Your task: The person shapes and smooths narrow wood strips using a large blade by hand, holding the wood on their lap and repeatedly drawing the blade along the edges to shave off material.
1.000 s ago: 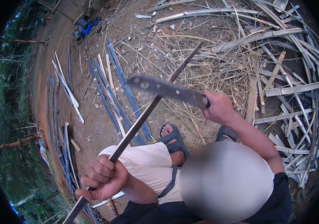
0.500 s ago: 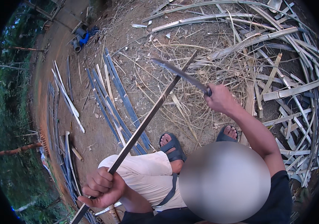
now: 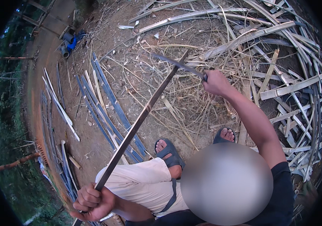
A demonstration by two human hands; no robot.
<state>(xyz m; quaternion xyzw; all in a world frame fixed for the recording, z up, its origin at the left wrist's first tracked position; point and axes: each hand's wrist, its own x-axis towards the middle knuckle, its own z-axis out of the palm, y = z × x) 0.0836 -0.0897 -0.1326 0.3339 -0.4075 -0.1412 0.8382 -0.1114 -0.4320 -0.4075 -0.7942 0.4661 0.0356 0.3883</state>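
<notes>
A long, narrow bamboo strip [image 3: 143, 116], dark on one face and pale along its edge, slants from the lower left up toward the middle. My left hand [image 3: 94, 202] is closed around its lower part, and the end runs on below the fist. My right hand [image 3: 216, 83] grips the dark handle of a long knife [image 3: 183, 67] with arm stretched out. The blade points left and crosses the strip just below its far end; it looks to be touching, though I cannot tell for sure. Thin shavings [image 3: 202, 101] lie tangled on the ground under the blade.
Dark split bamboo strips [image 3: 112, 100] lie on the soil left of my sandalled foot [image 3: 168, 152]. Pale strips [image 3: 61, 105] and more poles lie farther left. A large heap of bamboo offcuts [image 3: 296, 90] fills the right side. Dark pipe-like pieces and a blue thing [image 3: 72, 42] are far left.
Both hands have shifted slightly to the left; the left one is also lower with the strip. The blade now crosses nearer the strip's far end. Part of the shift comes from the view moving.
</notes>
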